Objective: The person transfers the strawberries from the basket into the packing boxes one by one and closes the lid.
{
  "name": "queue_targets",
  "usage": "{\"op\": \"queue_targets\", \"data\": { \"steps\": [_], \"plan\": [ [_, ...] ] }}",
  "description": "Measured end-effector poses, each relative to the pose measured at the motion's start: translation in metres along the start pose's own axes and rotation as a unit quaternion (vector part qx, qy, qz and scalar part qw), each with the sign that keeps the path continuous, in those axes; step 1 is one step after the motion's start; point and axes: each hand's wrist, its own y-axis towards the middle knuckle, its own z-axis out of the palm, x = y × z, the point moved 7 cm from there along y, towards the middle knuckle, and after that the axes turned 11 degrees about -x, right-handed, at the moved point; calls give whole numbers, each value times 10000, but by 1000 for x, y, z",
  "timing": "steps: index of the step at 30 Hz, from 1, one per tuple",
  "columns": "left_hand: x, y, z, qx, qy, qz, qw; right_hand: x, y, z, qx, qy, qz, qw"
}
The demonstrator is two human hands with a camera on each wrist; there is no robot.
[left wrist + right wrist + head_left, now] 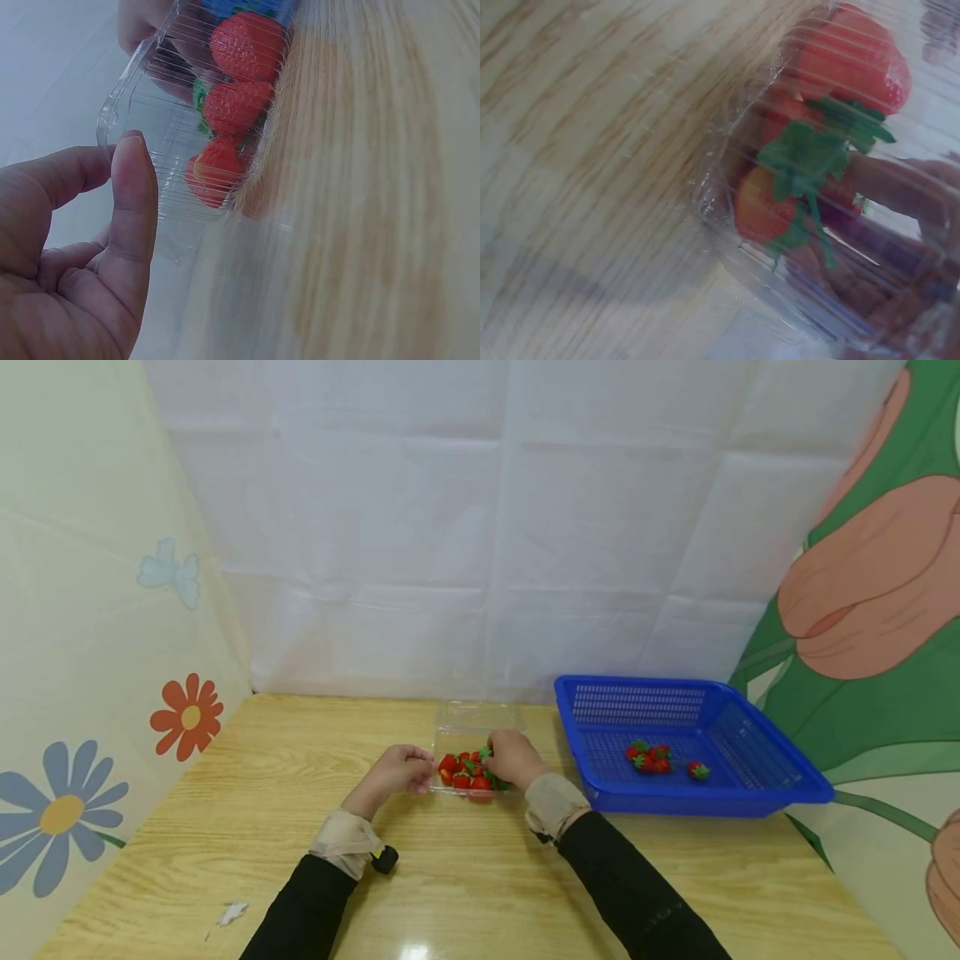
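A clear plastic clamshell box (441, 739) stands on the table with its lid raised at the back, several red strawberries (461, 782) with green leaves inside. My left hand (401, 770) pinches the box's left rim between thumb and forefinger, as the left wrist view shows at the box rim (105, 124). Reaching into the box's right side, my right hand (516, 758) has its fingers curled at a strawberry (840, 206). That strawberry is partly hidden by the fingers and by leaves (802, 161), seen through the ribbed plastic wall.
To the right, a blue plastic basket (693, 804) holds several more strawberries (651, 758), one lying apart (698, 770). A white cloth (390, 527) hangs behind the wooden table (450, 885). A small pale torn patch (232, 912) marks the table's front left.
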Motion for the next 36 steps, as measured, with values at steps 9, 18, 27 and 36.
{"op": "queue_targets", "data": {
  "steps": [9,18,27,36],
  "plan": [
    [2,0,1,-25,-20,-25,10000,1,-2,-2,89,74,-39,9999],
    [2,-2,2,41,-10,10,10000,0,-5,-8,208,10,164,9996],
    [0,-2,2,32,-6,-37,10000,0,-17,-57,293,-179,215,9992],
    [-3,-2,0,65,-42,30,10000,-30,-38,-129,-63,-416,101,9991]
  ]
}}
